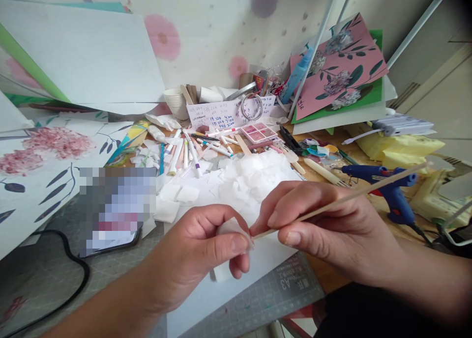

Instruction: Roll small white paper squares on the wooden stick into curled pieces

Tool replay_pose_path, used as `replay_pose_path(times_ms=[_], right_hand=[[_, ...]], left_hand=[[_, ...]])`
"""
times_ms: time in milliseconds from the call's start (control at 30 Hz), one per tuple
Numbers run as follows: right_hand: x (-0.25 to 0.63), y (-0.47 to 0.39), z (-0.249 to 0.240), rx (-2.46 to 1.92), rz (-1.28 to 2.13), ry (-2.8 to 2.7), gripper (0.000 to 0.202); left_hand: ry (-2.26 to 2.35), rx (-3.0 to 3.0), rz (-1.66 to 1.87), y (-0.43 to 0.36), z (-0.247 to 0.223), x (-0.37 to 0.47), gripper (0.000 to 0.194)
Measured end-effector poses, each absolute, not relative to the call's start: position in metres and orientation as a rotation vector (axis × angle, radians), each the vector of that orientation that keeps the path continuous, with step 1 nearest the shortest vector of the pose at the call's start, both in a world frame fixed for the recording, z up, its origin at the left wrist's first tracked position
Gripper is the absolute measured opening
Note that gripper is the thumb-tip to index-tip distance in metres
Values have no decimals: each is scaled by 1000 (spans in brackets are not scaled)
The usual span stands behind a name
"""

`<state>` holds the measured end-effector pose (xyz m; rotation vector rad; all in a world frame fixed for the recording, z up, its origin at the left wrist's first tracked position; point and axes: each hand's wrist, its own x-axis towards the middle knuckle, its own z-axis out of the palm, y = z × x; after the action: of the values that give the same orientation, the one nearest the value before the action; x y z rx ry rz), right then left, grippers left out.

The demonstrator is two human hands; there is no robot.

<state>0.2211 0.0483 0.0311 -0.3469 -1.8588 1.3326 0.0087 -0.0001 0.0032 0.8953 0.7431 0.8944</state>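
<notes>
All positions refer to the tissue pile (254, 173). The wooden stick (344, 199) is held on the near side of the pile. Its long axis slants: the lower end points left into the tissue piece (229, 228), and the free end points up and right, crossing the view of the glue gun (394, 193), which lies right of the pile. The right hand (328, 230) grips the stick between thumb and fingertips. The left hand (210, 244), also nearer than the pile, pinches the tissue piece between thumb and curled fingers. A white sheet (201, 303) extends from beneath the pile toward the viewer. The phone (125, 217) lies left of the pile; loose markers (193, 154) and a pink palette (259, 132) lie behind it. The right hand hides the pile's near right edge.
</notes>
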Motion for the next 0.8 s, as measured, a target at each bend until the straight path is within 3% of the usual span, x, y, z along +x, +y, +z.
replay_pose_path(times_ms=[800], right_hand=[[222, 47, 32, -368, 1264, -1925, 4]], left_hand=[[841, 974, 844, 1, 3, 7, 15]])
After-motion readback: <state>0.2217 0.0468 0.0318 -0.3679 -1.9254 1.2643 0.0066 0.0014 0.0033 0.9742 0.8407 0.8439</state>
